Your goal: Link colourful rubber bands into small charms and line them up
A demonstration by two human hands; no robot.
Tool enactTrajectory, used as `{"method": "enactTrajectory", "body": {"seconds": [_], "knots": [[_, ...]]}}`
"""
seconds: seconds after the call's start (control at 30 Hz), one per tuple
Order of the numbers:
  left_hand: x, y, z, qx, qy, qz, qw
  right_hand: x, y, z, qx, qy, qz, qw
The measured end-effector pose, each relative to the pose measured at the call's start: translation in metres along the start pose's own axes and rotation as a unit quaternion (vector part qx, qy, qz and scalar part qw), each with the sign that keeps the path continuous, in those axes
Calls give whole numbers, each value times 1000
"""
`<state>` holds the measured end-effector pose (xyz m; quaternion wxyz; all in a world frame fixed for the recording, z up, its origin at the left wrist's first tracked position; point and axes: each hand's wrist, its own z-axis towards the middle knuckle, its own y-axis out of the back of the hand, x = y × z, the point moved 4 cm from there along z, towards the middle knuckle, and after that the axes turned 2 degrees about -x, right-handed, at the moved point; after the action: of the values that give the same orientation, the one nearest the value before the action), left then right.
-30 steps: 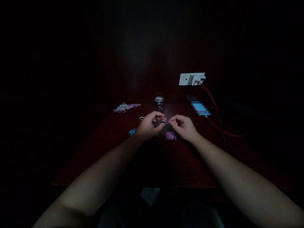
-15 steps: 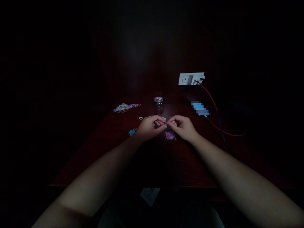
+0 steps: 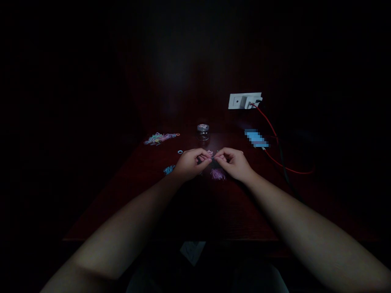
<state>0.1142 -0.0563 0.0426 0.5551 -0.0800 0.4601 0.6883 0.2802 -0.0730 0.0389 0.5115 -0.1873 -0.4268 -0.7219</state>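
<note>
My left hand (image 3: 192, 164) and my right hand (image 3: 232, 162) meet fingertip to fingertip over the dark red table. Both are closed in a pinch on a thin small elastic band (image 3: 213, 158), mostly hidden by the fingers; its colour is hard to make out in the dim light. Just below the fingertips lies a pile of purple elastic bands (image 3: 218, 174). Blue bands (image 3: 168, 169) lie by my left wrist, partly covered by it. Behind the fingers a few pink bands (image 3: 210, 152) show, and one light blue band (image 3: 180, 152) lies apart beyond my left hand.
A lidded clear jar (image 3: 203, 132) stands behind the hands. Mixed coloured bands (image 3: 161, 138) are heaped at the back left. At right lies a phone-like device with a blurred screen (image 3: 256, 138), its red cable (image 3: 269, 118) running to a charger in the wall socket (image 3: 236, 101).
Both hands keep nearly the same pose, still pinching at the same spot. The thin strands between the fingertips show less clearly now. The whole view has shifted slightly.
</note>
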Motion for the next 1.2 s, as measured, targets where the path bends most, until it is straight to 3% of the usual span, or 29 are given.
{"method": "enactTrajectory", "body": {"seconds": [0.37,0.67,1.2], "knots": [[-3,1,0,-6,0,9,1000,-3,0,1,10,7,-10,1000],[-2,1,0,-3,-2,-5,1000,3,-6,-2,72,-25,76,994],[-3,2,-1,18,5,6,1000,2,-4,0,46,4,39,998]]}}
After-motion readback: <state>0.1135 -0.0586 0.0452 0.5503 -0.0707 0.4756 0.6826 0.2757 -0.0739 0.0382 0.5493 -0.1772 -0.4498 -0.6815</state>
